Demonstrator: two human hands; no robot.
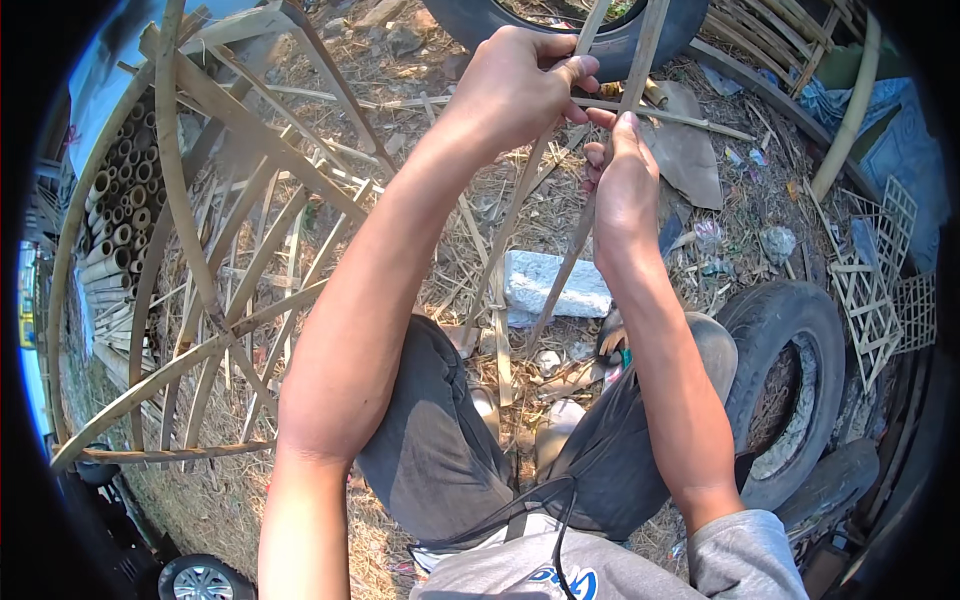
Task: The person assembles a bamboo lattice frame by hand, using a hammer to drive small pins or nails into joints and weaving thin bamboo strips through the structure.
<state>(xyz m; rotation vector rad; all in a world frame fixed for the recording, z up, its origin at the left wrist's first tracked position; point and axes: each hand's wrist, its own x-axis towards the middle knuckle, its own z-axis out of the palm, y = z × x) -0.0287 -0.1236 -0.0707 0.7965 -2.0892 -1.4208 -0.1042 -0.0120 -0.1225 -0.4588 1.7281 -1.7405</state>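
Note:
Both my hands are raised close together over a loose lattice of thin split bamboo strips. My left hand (512, 82) is closed, thumb and fingers pinched at a long upright bamboo strip (590, 28). Just right of it, my right hand (627, 190) has its thumb on the crossing of another upright bamboo strip (648, 50) and a thin crosswise bamboo strip (695, 121). Its other fingers curl beneath. The lower ends of the upright strips run down between my knees towards a white block (556, 283) on the ground. My fingers hide part of the crossings.
A large curved bamboo frame (165, 190) fills the left side, with stacked bamboo poles (125, 200) behind. One tyre (790, 330) stands by my right knee; another tyre (672, 38) lies ahead. Small lattice panels (868, 290) lie far right. Cardboard (690, 155) and straw litter the ground.

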